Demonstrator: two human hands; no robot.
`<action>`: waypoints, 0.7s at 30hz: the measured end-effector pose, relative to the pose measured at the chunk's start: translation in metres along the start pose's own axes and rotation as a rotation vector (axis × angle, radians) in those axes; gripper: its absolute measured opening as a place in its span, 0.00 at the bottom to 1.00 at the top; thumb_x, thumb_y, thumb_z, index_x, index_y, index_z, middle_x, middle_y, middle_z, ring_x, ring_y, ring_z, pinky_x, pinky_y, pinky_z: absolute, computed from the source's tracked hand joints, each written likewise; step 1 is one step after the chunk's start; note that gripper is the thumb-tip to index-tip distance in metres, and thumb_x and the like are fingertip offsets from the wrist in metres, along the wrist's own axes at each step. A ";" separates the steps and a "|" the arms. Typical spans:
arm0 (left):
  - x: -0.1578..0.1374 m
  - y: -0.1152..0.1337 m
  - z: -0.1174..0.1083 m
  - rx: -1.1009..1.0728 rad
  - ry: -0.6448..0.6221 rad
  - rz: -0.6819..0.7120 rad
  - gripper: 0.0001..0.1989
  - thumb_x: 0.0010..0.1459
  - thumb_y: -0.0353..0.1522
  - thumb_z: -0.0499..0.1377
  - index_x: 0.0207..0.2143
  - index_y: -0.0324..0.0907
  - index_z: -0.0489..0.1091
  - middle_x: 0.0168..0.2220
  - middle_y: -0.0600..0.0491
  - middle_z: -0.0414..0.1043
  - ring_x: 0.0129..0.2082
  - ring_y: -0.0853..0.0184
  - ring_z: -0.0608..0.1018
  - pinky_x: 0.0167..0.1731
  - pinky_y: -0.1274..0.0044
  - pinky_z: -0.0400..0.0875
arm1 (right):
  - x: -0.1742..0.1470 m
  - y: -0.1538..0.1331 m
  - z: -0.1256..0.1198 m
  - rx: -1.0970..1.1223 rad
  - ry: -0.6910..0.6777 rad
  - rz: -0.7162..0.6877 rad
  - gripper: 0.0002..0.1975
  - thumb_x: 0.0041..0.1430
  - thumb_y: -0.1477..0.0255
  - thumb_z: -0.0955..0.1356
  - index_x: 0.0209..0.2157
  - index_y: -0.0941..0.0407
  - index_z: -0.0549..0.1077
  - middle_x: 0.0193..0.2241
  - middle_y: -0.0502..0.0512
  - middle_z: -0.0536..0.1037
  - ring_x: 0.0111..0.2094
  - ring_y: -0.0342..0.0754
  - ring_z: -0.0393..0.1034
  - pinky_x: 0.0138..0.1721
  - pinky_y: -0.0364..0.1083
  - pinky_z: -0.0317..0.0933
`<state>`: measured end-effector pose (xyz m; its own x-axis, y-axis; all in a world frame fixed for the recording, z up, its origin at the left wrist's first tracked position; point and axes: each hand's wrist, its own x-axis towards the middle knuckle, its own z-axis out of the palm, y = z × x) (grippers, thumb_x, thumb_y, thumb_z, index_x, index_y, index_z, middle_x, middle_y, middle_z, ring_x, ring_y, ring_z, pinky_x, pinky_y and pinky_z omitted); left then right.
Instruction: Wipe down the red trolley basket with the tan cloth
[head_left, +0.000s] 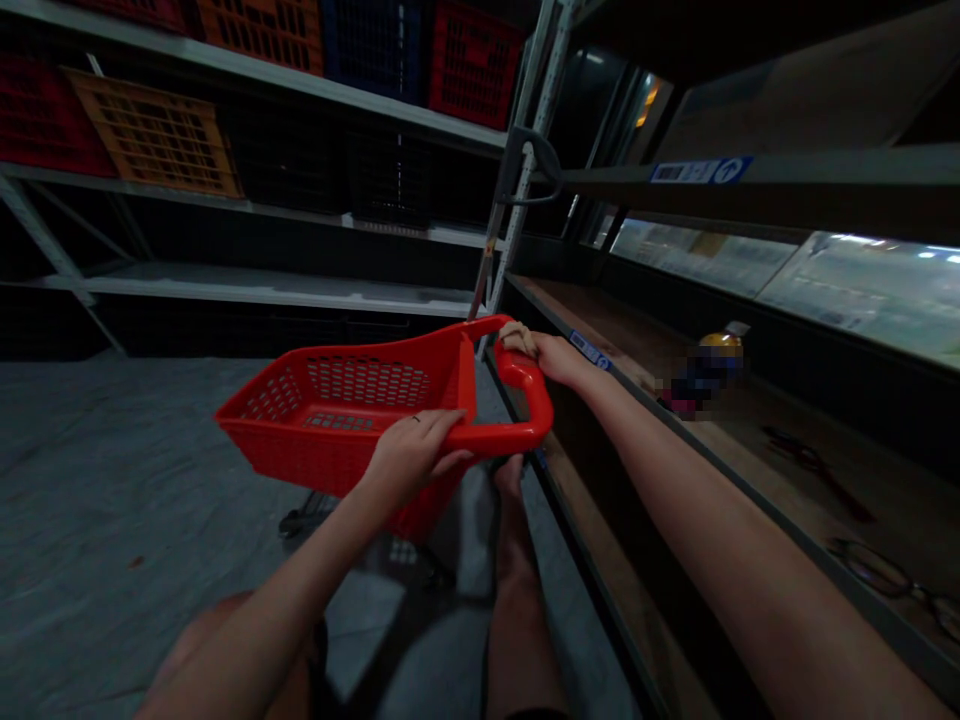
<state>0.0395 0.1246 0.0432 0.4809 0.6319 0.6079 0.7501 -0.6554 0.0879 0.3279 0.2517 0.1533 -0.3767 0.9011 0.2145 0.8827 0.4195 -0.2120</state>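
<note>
A red plastic shopping cart with perforated sides stands on the grey floor, and no goods show inside its basket. My left hand grips the near side of its handle, thumb below and fingers over the top. On the far side of the handle, beside the shelf, my right hand is closed. A beige bit lies at the fingers there; whether it is cloth or something else I cannot tell.
A shelf board runs close along the right, carrying eyeglasses, a red-and-dark item and a blurred object with a yellow top. Crates fill the racks ahead. A long grey-handled tool leans by the rack post.
</note>
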 end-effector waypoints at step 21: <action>-0.006 -0.008 0.025 0.055 -0.058 -0.173 0.30 0.66 0.58 0.48 0.33 0.42 0.71 0.29 0.46 0.78 0.29 0.61 0.80 0.26 0.76 0.58 | -0.019 -0.029 -0.017 -0.049 -0.091 -0.152 0.19 0.65 0.72 0.65 0.55 0.50 0.78 0.64 0.52 0.73 0.65 0.58 0.68 0.65 0.56 0.61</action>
<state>0.0420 0.1365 0.0191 0.3666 0.7570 0.5409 0.8470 -0.5121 0.1426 0.3144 0.2208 0.1717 -0.5290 0.8347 0.1529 0.8252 0.5480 -0.1367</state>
